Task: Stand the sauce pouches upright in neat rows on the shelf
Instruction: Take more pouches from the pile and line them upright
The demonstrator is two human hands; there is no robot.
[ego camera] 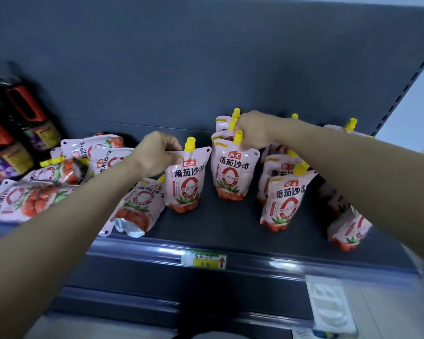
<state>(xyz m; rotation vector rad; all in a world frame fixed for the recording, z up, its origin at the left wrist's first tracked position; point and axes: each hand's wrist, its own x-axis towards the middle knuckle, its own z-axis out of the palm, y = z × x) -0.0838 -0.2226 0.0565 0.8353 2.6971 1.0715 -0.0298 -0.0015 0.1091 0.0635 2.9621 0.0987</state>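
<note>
Pink tomato-sauce pouches with yellow spouts stand and lie on a dark shelf (220, 231). My left hand (157, 152) pinches the top left corner of an upright pouch (185, 182) at the shelf's middle. My right hand (252, 132) grips the top of another upright pouch (233, 170), the front one of a short row running back. Two more pouches (283, 199) stand upright further right in a row under my right forearm. One pouch (140, 204) leans tilted below my left wrist. Several pouches (34, 192) lie flat in a heap at the left.
Dark bottles (17, 123) with red handles stand at the far left. Another pouch (348, 228) tips near the right front edge. A yellow price tag (203, 261) sits on the shelf's front rail. The grey back panel rises behind.
</note>
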